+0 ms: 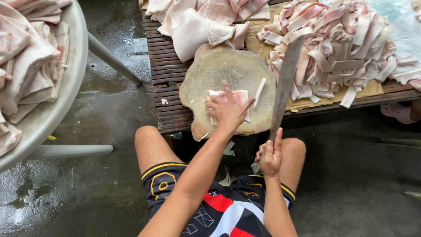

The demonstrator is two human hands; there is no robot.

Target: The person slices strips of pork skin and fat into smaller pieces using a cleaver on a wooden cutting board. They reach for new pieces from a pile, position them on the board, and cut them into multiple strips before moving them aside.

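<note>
A round wooden chopping block [219, 70] lies on a low slatted wooden platform [169, 94]. My left hand [228, 109] presses flat on a pale pink slab of pork skin [239, 94] on the block. A thin cut strip [259, 91] lies just right of it. My right hand [271, 156] grips the handle of a long cleaver [285, 83], its blade raised and pointing away over the block's right edge.
A heap of cut pork strips [337, 44] lies on cardboard at the right. Larger uncut slabs [197, 22] sit behind the block. A big round metal tray [57, 101] piled with slabs stands at left on metal legs. The concrete floor is wet.
</note>
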